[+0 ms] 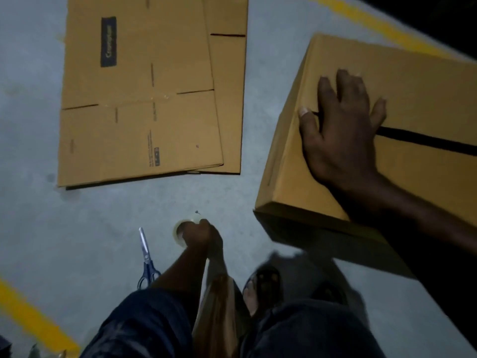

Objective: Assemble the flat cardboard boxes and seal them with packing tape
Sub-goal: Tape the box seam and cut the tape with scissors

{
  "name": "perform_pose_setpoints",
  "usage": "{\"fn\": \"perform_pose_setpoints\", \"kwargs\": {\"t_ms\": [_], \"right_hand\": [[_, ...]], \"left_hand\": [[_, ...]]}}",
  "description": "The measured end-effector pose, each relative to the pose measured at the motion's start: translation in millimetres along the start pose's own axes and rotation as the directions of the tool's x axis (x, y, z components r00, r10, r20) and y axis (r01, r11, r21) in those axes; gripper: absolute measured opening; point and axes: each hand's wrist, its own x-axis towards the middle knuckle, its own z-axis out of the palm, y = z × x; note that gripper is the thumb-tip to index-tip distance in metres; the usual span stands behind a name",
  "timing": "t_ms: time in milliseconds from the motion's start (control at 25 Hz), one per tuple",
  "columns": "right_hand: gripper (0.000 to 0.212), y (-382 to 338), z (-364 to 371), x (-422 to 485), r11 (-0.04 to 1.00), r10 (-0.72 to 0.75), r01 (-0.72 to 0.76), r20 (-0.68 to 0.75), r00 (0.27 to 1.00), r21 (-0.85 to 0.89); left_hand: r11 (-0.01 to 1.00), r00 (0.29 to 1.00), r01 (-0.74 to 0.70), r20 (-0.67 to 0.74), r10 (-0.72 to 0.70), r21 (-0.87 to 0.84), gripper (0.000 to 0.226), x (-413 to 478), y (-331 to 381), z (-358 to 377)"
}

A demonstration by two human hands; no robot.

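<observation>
Grey floor [77,223]: our right hand [343,130] lies flat on the box [291,171] to hold its flaps closed; our left hand [202,237] grips the tape roll [191,218], ready for sealing.

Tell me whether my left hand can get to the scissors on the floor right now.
Probably, though not freely: the scissors lie on bare floor right beside the left hand, nothing between them, but that hand is gripping the tape roll.
</observation>
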Motion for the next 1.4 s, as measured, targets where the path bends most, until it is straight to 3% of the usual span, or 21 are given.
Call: {"fn": "perform_pose_setpoints", "kwargs": {"t_ms": [80, 160, 200, 280, 360, 440, 560, 680, 760, 840, 960, 1000, 1080, 1160, 1240, 1320, 1400], "right_hand": [[0.048, -1, 1, -3, 0.997, 0.028, -0.023, -0.074, 0.997, 0.068], [0.034, 0, -1, -2, 0.993, 0.002, 0.021, -0.192, 0.981, 0.119], [0.027, 1, -5, -1, 0.990, 0.019, 0.014, -0.232, 0.973, 0.139], [0.017, 5, -10, 1, 0.956, 0.108, -0.038, -0.228, 0.968, 0.290], [0.017, 12, -27, 6, 0.756, 0.268, -0.157, -0.083, 0.960, 0.635], [0.032, 27, -54, 7, 0.427, 0.365, -0.291, 0.131, 0.922, 0.857], [0.050, 62, -88, 0, 0.215, 0.382, -0.316, 0.219, 0.898, 0.924], [0.063, 97, -111, -12, -0.096, 0.416, -0.252, 0.269, 0.869, 0.963], [0.065, 119, -121, -21, -0.213, 0.421, -0.240, 0.310, 0.853, 0.947], [0.056, 141, -126, -32, -0.191, 0.414, -0.255, 0.313, 0.855, 0.948], [0.022, 163, -128, -43, -0.062, 0.413, -0.295, 0.293, 0.862, 0.954], [0.014, 169, -128, -44, -0.081, 0.432, -0.305, 0.309, 0.847, 0.949], [0.016, 178, -128, -43, -0.129, 0.468, -0.310, 0.333, 0.819, 0.942], [0.019, 187, -126, -41, -0.054, 0.501, -0.326, 0.308, 0.809, 0.944], [0.020, 195, -124, -40, 0.027, 0.510, -0.334, 0.274, 0.815, 0.942], [0.018, 202, -121, -41, 0.035, 0.522, -0.343, 0.275, 0.807, 0.939], [0.017, 208, -117, -42, 0.032, 0.541, -0.351, 0.279, 0.793, 0.936]], "left_hand": [[0.977, 0.984, -0.180, -0.041, 0.176, -0.114, 0.035, -16, 33, -15], [0.881, 0.895, -0.447, -0.077, 0.440, -0.158, 0.028, -41, 88, -40], [0.790, 0.804, -0.594, -0.101, 0.586, -0.149, 0.025, -61, 119, -55], [0.541, 0.553, -0.833, -0.174, 0.815, -0.112, 0.021, -107, 183, -87], [0.259, 0.267, -0.964, -0.212, 0.940, -0.069, 0.015, -160, 240, -107], [0.047, 0.043, -0.999, -0.166, 0.985, 0.020, 0.015, -212, 280, -108], [-0.124, -0.134, -0.979, -0.049, 0.990, 0.161, 0.010, -269, 297, -79], [-0.213, -0.217, -0.950, 0.011, 0.976, 0.229, 0.010, -302, 287, -39], [-0.227, -0.221, -0.940, 0.050, 0.974, 0.254, 0.012, -313, 279, -15], [-0.237, -0.226, -0.936, 0.072, 0.971, 0.261, 0.009, -323, 275, 6], [-0.271, -0.254, -0.927, 0.101, 0.962, 0.258, 0.006, -331, 269, 26], [-0.290, -0.271, -0.922, 0.109, 0.956, 0.256, 0.007, -334, 268, 31], [-0.315, -0.278, -0.905, 0.164, 0.947, 0.285, 0.015, -341, 265, 37], [-0.350, -0.282, -0.889, 0.248, 0.927, 0.296, 0.029, -343, 258, 40], [-0.405, -0.330, -0.887, 0.310, 0.892, 0.222, 0.042, -346, 250, 35], [-0.406, -0.391, -0.913, 0.228, 0.892, 0.025, 0.039, -351, 252, 18], [-0.345, -0.347, -0.933, 0.005, 0.938, -0.106, 0.031, -354, 271, 2]]}}
